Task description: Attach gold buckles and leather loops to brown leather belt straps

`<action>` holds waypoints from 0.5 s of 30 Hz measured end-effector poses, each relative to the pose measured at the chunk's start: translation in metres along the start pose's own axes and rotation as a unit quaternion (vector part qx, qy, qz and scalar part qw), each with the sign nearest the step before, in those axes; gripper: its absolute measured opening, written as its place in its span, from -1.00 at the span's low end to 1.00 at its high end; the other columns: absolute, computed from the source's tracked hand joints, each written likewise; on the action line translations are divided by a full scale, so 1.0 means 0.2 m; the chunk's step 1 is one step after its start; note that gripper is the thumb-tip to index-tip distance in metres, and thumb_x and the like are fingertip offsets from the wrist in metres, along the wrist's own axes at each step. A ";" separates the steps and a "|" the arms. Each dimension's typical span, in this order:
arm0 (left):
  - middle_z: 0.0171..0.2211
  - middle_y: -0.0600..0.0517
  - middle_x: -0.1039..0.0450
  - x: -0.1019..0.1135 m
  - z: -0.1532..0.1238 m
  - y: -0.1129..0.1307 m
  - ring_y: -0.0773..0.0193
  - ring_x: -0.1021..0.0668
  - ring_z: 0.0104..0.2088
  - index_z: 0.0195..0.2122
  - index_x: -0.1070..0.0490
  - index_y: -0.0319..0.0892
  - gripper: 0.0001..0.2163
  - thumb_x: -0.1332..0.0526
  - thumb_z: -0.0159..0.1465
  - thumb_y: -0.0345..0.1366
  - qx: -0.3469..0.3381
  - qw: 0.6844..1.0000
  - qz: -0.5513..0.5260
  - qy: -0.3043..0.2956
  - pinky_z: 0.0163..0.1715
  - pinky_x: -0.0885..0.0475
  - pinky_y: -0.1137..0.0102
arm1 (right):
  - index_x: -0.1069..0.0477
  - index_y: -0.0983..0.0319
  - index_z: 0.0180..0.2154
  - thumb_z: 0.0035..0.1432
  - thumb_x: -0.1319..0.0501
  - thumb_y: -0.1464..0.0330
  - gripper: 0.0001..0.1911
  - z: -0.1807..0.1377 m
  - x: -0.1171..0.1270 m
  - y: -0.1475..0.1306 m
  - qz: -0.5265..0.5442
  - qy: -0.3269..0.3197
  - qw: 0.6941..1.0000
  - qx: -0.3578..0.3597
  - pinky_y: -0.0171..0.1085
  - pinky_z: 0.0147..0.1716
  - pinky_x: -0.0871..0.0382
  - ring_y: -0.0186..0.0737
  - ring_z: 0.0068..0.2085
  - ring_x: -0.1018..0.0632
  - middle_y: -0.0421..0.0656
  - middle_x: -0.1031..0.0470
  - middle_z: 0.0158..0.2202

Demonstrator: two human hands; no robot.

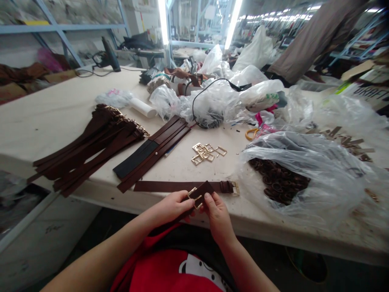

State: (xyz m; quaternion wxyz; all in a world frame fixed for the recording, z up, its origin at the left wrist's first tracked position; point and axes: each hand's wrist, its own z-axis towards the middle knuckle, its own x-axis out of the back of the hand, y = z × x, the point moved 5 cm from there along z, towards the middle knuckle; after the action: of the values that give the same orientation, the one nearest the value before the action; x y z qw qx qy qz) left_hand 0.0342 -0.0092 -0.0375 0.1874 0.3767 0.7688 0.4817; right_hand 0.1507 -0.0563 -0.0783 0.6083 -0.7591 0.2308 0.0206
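My left hand [174, 205] and my right hand [216, 211] meet at the table's near edge, both pinching a dark brown leather strap [203, 188] with a gold buckle [194, 197] threaded on its end. Just beyond lies a finished brown belt [170, 186] flat on the table, its buckle and loop at the right end. A small heap of loose gold buckles [205, 152] sits further out, in the middle of the table.
A big pile of brown straps [91, 142] lies at left, with a few straps and a black piece [152, 152] beside it. A clear plastic bag of brown leather loops [279, 180] sits at right. Plastic bags, a cable and orange-handled scissors [252, 133] clutter the back.
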 end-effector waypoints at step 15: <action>-0.50 0.07 -0.35 -0.03 0.00 -0.02 0.36 -0.40 -0.51 -0.37 -0.38 -0.26 -0.74 -0.01 0.21 -0.19 -0.046 0.999 0.027 0.007 -0.54 -0.34 0.51 | -0.36 0.22 -0.25 0.00 -0.22 0.28 -0.76 -0.02 0.00 -0.01 -0.003 -0.020 1.000 -0.012 -0.40 -0.49 -0.27 -0.41 -0.49 -0.37 -0.24 -0.43 -0.37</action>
State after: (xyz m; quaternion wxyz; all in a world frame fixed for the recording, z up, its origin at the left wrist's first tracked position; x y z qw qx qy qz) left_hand 0.0369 -0.0154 -0.0421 0.1861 0.3846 0.7367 0.5241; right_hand 0.1498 -0.0587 -0.0761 0.6038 -0.7663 0.2165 0.0366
